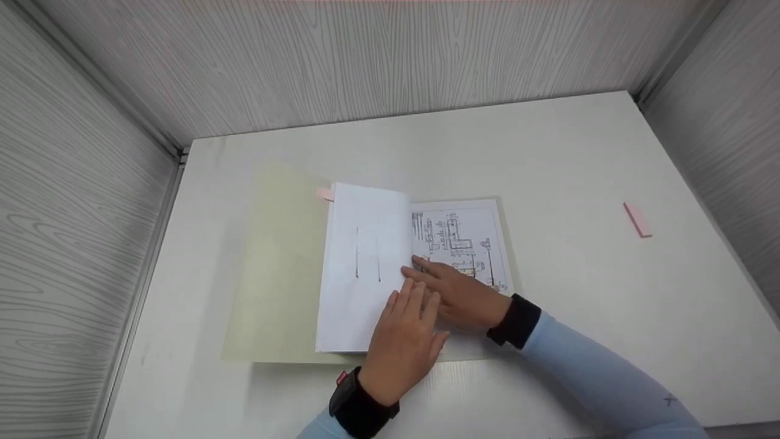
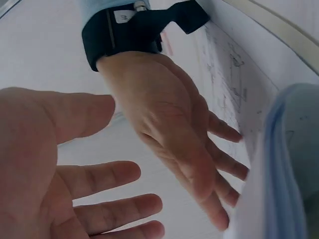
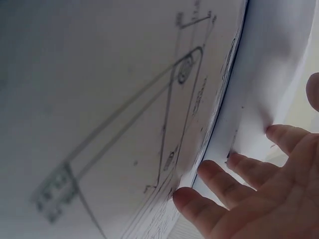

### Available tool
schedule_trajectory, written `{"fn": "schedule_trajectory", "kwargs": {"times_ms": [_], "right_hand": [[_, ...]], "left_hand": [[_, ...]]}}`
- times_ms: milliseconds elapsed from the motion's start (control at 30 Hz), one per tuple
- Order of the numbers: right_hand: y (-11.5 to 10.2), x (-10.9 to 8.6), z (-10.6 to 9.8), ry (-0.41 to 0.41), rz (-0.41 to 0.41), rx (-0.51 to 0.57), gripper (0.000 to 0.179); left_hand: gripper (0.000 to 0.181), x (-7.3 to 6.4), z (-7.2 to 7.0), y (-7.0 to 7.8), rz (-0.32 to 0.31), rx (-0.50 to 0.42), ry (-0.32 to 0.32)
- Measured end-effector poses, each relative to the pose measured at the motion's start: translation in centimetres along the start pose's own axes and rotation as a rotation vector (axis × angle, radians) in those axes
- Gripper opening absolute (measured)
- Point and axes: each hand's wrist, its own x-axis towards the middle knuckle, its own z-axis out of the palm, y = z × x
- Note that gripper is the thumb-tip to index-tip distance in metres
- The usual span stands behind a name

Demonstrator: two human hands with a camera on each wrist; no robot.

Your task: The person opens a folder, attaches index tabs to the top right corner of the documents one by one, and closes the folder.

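Observation:
A booklet with a pale green cover [image 1: 274, 274] lies spread out on the table. A white page [image 1: 368, 244] with two thin dark lines is turned over to its left, and a sheet with a technical drawing [image 1: 454, 222] shows on the right. My right hand [image 1: 469, 297] lies over that drawing, fingertips at the fold beside the white page; in the right wrist view its straight fingers [image 3: 219, 186] touch paper. My left hand [image 1: 405, 341] is over the booklet's lower middle, fingers extended and holding nothing. The left wrist view shows its spread fingers [image 2: 114, 214] near the right hand.
A small pink pad [image 1: 637, 221] lies far to the right on the white table [image 1: 567, 164]. A pink tab [image 1: 324, 194] sticks out at the white page's top left corner. Wood-grained panels [image 1: 390, 55] enclose the table at the back and both sides.

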Motion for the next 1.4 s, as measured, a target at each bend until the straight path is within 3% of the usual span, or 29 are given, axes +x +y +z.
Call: {"fn": "schedule_trajectory", "kwargs": {"times_ms": [133,233,400,933,1233,1333,1400], "right_hand": [[0.0,0.1,0.3,-0.021,0.031,0.000,0.059],[0.0,0.1,0.4,-0.032,0.023,-0.009,0.061],[0.0,0.0,0.4,-0.029,0.016,-0.027,0.065],[0.0,0.0,0.2,-0.126,0.130,0.007,0.069],[0.3,-1.1,-0.7,-0.130,0.181,0.070,0.064],[0.9,-2.1,-1.8,-0.120,0.242,0.112,0.062],[1.7,-3.1,-2.9,-0.083,0.337,0.144,0.061]], "left_hand": [[0.072,0.2,1.4,-1.1,-0.077,0.021,-0.106],[0.077,0.3,2.0,-1.6,-0.121,-0.003,-0.136],[0.080,0.5,2.6,-2.3,-0.146,-0.011,-0.137],[0.082,-0.1,3.2,-3.0,-0.201,0.071,-0.176],[0.060,-0.2,3.3,-3.2,-0.197,0.103,-0.186],[0.058,-0.1,3.1,-3.0,-0.200,0.092,-0.196],[0.057,-0.1,2.9,-2.8,-0.196,0.088,-0.194]]}}
